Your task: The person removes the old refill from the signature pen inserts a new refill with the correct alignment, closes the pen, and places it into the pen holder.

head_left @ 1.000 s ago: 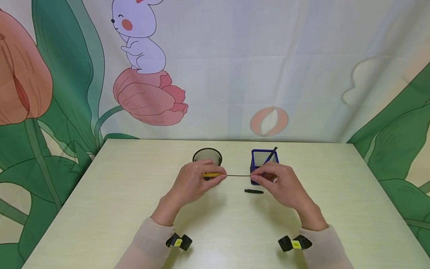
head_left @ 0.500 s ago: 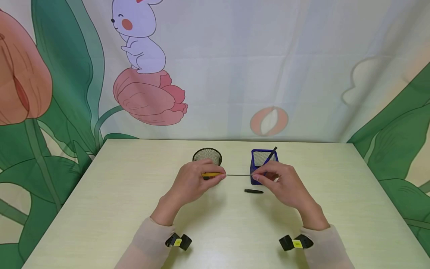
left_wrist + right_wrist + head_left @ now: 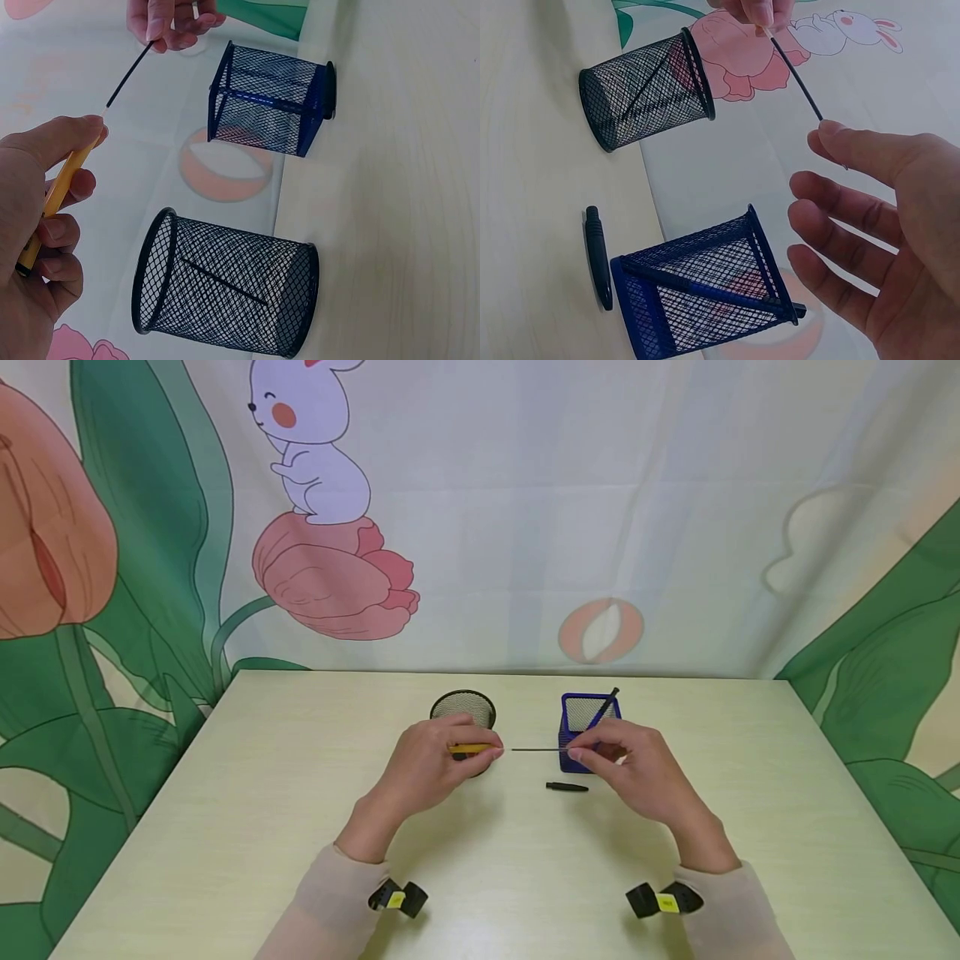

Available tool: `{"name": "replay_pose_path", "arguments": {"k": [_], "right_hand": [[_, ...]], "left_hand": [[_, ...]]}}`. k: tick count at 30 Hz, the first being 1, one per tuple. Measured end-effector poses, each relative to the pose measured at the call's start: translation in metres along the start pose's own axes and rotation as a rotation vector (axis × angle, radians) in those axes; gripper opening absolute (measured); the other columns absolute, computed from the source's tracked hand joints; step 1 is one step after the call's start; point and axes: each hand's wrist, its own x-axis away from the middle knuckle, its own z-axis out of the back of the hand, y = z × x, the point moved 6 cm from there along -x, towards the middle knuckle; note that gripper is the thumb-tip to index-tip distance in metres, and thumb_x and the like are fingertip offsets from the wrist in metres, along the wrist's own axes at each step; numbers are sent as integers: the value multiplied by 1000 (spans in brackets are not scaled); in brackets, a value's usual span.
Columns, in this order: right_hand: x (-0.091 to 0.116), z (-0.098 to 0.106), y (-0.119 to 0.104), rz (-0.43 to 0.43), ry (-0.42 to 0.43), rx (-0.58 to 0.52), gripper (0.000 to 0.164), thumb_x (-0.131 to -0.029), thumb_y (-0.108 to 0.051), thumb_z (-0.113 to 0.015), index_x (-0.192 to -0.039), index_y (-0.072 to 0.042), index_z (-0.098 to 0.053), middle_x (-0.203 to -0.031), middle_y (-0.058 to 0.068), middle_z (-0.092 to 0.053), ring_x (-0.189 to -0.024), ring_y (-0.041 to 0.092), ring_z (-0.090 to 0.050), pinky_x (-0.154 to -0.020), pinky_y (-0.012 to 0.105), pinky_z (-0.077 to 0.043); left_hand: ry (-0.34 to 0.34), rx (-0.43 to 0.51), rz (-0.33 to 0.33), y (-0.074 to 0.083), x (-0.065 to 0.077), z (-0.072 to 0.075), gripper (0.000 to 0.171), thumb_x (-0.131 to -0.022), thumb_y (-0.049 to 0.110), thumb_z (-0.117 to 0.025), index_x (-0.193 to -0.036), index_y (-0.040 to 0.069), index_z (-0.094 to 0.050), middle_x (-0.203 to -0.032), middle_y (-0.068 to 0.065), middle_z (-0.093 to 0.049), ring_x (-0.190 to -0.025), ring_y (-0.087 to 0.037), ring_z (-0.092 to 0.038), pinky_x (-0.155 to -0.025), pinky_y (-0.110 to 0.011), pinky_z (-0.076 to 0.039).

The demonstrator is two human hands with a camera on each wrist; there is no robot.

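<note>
My left hand (image 3: pixel 435 767) grips a yellow pen barrel (image 3: pixel 66 176), its mouth pointing right. From the other side my right hand (image 3: pixel 633 770) pinches a thin dark pen refill (image 3: pixel 798 78) between thumb and forefinger, the other fingers loosely bent. The refill lies in line with the barrel, and its pale left end is right at the left fingertips. Both hands are raised above the table, in front of two mesh pen holders. Below the right hand lies a short black pen part (image 3: pixel 567 787) on the table.
A round black mesh pen holder (image 3: pixel 225 300) stands behind the left hand, with a thin dark stick (image 3: pixel 646 84) inside. Behind the right hand is a square blue mesh holder (image 3: pixel 705 259) with a dark-and-blue pen (image 3: pixel 609 702) leaning in it. A printed curtain (image 3: pixel 525 527) hangs behind the table.
My right hand has moved slightly right with the refill, and a small gap now shows between the refill's dark part and the left fingertips. The left hand has hardly moved.
</note>
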Motion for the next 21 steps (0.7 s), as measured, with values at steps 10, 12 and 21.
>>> {"name": "replay_pose_path", "arguments": {"k": [10,12,21], "right_hand": [[0,4,1,-12,-8,1,7,-95,-18,-77,-101,-21,-79,-88,-11,-68,-75,8,-65,-66,26,-54],[0,4,1,-11,-5,2,7,-95,-18,-77,-101,-21,-79,-87,-11,-68,-75,8,-65,-66,26,-54],[0,4,0,-10,0,-4,8,-95,-18,-77,-100,-25,-79,-87,-12,-67,-75,8,-65,-67,29,-56]], "left_hand": [[13,4,-3,-1,0,1,7,-93,27,-80,-99,26,-82,-84,12,-65,-69,-9,-55,-61,-22,-42],[11,2,1,-1,0,1,7,-93,27,-80,-99,26,-82,-84,12,-65,-69,-11,-56,-61,-23,-42],[4,14,13,-2,0,1,7,-93,27,-79,-99,26,-82,-85,12,-67,-70,-13,-59,-62,-23,-42]]}}
